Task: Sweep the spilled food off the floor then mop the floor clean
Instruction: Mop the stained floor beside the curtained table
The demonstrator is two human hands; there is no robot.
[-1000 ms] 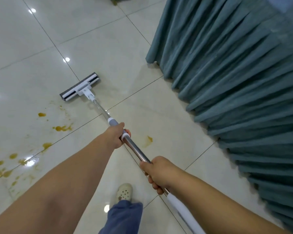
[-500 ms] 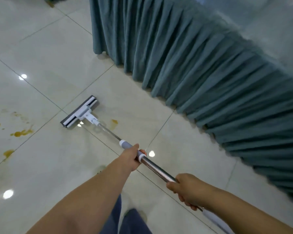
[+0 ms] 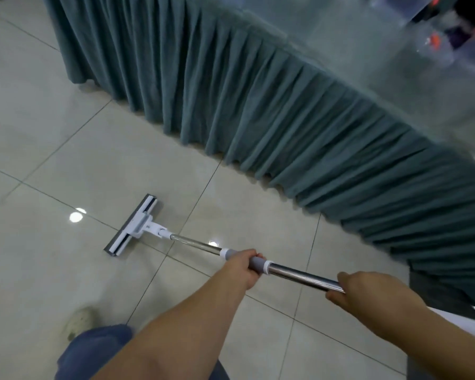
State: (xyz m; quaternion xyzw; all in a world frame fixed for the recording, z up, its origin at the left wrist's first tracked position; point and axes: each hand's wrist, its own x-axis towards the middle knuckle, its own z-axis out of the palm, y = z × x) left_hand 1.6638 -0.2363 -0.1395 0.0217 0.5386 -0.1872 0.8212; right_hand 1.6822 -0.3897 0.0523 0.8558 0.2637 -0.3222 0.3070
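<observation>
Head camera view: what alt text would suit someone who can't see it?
Seen from above, a person's left hand and right hand grip the handle of a flat mop, its head resting on glossy pale floor tiles. A pleated teal table skirt hangs beyond it.

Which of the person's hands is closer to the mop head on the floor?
Left. The left hand grips the grey sleeve, nearer the mop head; the right hand holds the steel shaft farther back, toward the body.

A mop (image 3: 192, 242) is gripped by the left hand (image 3: 242, 267) and right hand (image 3: 368, 292), its head laid flat on the floor (image 3: 52, 133) near a pleated curtain (image 3: 258, 105).
</observation>
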